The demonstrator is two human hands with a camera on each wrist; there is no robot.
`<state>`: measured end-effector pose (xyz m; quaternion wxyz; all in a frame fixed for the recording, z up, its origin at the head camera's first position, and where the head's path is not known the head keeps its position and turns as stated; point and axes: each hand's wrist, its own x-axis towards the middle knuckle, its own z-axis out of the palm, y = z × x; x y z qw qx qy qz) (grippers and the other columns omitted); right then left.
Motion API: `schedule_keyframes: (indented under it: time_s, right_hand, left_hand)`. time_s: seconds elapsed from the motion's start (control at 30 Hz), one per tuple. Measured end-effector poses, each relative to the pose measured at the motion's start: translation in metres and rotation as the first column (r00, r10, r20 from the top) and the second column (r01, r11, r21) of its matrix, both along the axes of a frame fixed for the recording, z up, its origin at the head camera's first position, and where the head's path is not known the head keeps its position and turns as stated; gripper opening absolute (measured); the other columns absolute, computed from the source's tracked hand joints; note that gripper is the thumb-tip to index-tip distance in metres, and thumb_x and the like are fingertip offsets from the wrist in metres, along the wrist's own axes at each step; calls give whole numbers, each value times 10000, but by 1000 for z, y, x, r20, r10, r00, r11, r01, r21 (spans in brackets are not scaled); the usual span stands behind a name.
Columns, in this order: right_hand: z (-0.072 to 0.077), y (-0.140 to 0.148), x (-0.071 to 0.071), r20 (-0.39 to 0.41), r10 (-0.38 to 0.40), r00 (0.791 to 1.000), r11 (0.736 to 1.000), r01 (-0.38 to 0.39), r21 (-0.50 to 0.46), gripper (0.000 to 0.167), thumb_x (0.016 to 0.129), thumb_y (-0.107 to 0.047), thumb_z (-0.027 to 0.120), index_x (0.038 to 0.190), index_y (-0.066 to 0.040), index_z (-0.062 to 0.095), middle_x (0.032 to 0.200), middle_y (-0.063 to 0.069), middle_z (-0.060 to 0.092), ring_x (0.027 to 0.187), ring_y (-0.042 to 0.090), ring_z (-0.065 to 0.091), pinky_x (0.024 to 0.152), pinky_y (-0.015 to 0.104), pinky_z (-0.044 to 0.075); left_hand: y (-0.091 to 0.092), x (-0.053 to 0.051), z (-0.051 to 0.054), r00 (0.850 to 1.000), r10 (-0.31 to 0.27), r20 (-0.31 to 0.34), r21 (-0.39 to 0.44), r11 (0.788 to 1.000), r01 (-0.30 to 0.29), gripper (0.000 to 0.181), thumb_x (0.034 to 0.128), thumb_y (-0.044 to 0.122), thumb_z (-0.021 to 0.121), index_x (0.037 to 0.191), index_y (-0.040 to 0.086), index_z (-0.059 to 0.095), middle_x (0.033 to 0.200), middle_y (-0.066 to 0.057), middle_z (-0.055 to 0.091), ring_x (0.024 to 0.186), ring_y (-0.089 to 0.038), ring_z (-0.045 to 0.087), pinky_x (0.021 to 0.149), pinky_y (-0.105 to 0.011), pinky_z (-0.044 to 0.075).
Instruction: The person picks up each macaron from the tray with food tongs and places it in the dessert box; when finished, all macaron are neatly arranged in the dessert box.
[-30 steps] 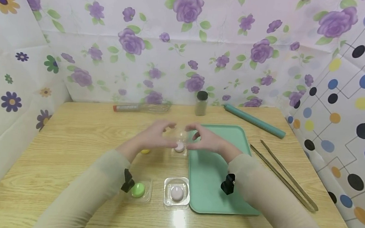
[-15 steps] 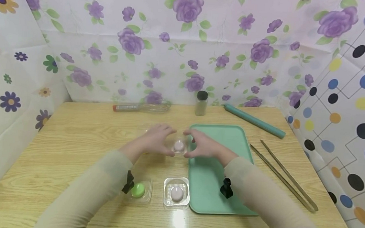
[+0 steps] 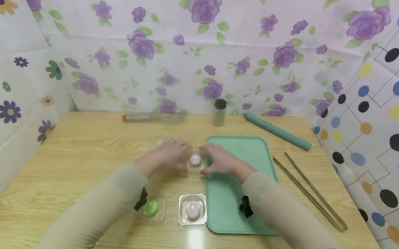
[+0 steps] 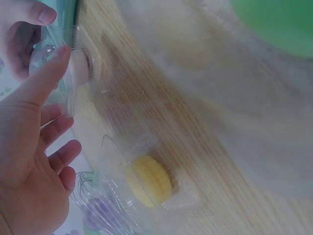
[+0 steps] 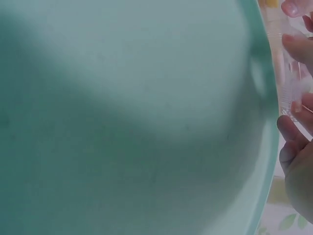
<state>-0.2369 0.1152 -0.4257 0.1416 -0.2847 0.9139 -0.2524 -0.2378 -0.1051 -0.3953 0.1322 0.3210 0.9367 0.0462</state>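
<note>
My left hand [image 3: 169,155] and right hand [image 3: 219,159] face each other across a small clear plastic box holding a pale pink macaron [image 3: 195,160]. In the left wrist view, the left thumb and fingers pinch one side of its clear domed lid [image 4: 36,63]. Opposite them, the right thumb and fingers grip the other side, partly hidden. The lid stands close over the macaron; whether it meets the base I cannot tell. Beside the left hand, a yellow macaron [image 4: 149,181] lies in another clear box. At the right wrist view's edge, the fingers [image 5: 291,129] bend near the plastic.
Nearer the person, a green macaron [image 3: 151,208] and a second pale pink one [image 3: 193,211] sit in clear boxes. A green tray [image 3: 239,202] lies under the right forearm. Around it are tongs [image 3: 312,192], a teal roll [image 3: 277,132], a black-capped jar [image 3: 219,113] and a whisk [image 3: 154,117].
Both hands have come down and slightly toward the person, bringing the lid from a raised position over the pink macaron. The other boxes stay where they were.
</note>
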Motion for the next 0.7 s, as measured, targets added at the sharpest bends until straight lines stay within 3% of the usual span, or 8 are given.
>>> schedule_keyframes:
  time_s: [0.23,0.5,0.7]
  right_hand:
    - [-2,-1,-1,0,4,1000,999,-4,32,852,721,-345,796,1409,-66,380,1421,105,409,1322,289,322,1097,421,245]
    - [0,2,-1,73,-25,997,1000,26,-5,849,723,-352,799,1415,-89,382,1425,93,409,1328,265,324,1095,411,253]
    - [3,2,-4,34,16,999,1000,-17,21,810,744,-356,782,1396,-57,405,1404,115,433,1306,272,358,1087,405,272]
  left_hand:
    - [2,4,2,1000,13,0,-19,1000,-13,789,784,462,701,1412,95,398,1419,-132,410,1296,-329,347,1088,-505,215]
    - [4,5,0,1000,26,-12,-27,999,-26,792,785,478,696,1415,103,396,1426,-132,402,1301,-337,343,1083,-521,219]
    - [5,7,1,999,37,-7,-24,999,-37,804,781,468,701,1416,89,388,1426,-137,401,1303,-334,346,1082,-524,223]
